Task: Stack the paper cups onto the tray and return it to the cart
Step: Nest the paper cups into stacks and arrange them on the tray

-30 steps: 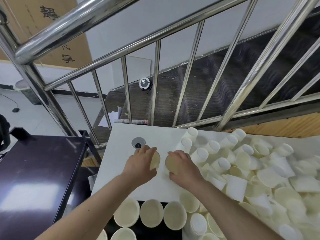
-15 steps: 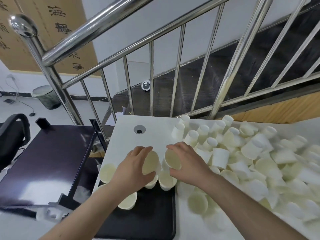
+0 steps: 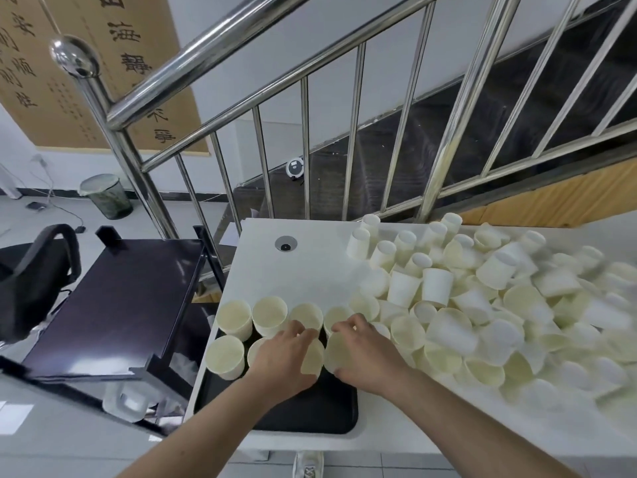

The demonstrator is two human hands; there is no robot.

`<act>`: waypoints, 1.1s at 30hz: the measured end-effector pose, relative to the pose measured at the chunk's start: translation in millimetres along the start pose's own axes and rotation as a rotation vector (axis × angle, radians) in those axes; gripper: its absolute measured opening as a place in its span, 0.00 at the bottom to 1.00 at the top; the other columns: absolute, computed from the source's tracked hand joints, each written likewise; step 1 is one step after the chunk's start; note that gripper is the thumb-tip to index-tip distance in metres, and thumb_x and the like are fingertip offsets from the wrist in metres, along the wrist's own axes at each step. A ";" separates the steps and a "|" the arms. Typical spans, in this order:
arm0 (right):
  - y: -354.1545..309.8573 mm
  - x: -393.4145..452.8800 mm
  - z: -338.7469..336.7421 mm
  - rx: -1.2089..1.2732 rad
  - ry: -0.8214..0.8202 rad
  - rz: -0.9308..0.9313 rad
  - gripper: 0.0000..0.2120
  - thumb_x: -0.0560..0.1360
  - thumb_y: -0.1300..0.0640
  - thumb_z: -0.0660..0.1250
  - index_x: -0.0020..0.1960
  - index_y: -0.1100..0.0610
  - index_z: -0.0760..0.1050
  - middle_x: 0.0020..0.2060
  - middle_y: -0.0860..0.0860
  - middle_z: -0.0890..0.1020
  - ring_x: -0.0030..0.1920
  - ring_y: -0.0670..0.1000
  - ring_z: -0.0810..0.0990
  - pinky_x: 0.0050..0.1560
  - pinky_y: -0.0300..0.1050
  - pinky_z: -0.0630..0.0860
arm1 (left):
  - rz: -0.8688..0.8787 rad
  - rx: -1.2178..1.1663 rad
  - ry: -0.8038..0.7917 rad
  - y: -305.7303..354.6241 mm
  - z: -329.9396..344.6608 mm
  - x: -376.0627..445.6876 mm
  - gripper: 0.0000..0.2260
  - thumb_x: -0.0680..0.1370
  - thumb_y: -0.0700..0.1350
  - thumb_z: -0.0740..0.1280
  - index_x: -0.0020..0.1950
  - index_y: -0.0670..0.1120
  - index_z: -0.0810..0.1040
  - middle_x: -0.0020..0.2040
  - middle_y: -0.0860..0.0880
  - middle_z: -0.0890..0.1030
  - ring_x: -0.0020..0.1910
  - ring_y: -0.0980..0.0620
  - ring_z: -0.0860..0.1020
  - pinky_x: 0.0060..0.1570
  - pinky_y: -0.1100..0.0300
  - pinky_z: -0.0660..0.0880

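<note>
A black tray (image 3: 275, 412) lies on the white table (image 3: 303, 267) at its near left corner. Several upright paper cups (image 3: 234, 319) stand in rows on the tray's far part. My left hand (image 3: 282, 357) grips one paper cup (image 3: 312, 357) over the tray. Beside it, my right hand (image 3: 365, 353) grips another paper cup (image 3: 336, 350). The two held cups sit side by side, just behind the row of standing cups. A big loose heap of paper cups (image 3: 482, 312) covers the table's right half.
A dark purple cart (image 3: 113, 305) stands left of the table, its top shelf bare. A steel stair railing (image 3: 241, 81) rises behind the table. An office chair (image 3: 31, 270) and a waste bin (image 3: 107, 196) are on the left floor.
Both hands came nearer and lower, from the bare table top down over the tray, each keeping its cup. The view tilted, showing more of the tray and cart.
</note>
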State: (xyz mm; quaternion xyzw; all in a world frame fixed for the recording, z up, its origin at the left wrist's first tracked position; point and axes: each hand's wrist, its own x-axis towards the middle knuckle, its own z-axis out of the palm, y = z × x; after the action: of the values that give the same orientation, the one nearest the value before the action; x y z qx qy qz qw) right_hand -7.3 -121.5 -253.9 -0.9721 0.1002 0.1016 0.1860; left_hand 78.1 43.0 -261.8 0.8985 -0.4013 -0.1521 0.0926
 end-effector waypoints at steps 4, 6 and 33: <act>3.3 2.4 16.4 -0.003 -0.038 0.042 0.36 0.70 0.51 0.72 0.73 0.50 0.60 0.65 0.50 0.63 0.60 0.53 0.72 0.53 0.46 0.75 | 0.060 0.025 -0.010 -3.5 18.6 6.9 0.33 0.71 0.52 0.69 0.74 0.54 0.60 0.64 0.52 0.66 0.61 0.50 0.71 0.42 0.58 0.71; 5.5 4.7 23.8 -0.011 -0.051 0.053 0.36 0.70 0.51 0.73 0.72 0.51 0.60 0.65 0.50 0.63 0.60 0.54 0.72 0.54 0.48 0.76 | 0.083 0.009 -0.002 -9.1 29.9 12.3 0.33 0.71 0.51 0.69 0.74 0.54 0.60 0.64 0.52 0.66 0.61 0.49 0.71 0.44 0.58 0.74; 27.7 16.3 38.9 0.019 -0.054 0.010 0.32 0.71 0.50 0.72 0.69 0.52 0.61 0.64 0.49 0.65 0.61 0.52 0.71 0.52 0.45 0.76 | 0.117 0.085 0.074 -24.8 42.0 26.3 0.28 0.60 0.62 0.75 0.57 0.56 0.76 0.53 0.55 0.76 0.46 0.53 0.79 0.43 0.58 0.72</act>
State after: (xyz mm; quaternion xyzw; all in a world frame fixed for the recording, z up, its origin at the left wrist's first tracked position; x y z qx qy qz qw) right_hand -4.3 -134.5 -302.6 -0.9668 0.1007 0.1278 0.1972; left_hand 97.3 37.9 -313.5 0.8816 -0.4555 -0.0961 0.0777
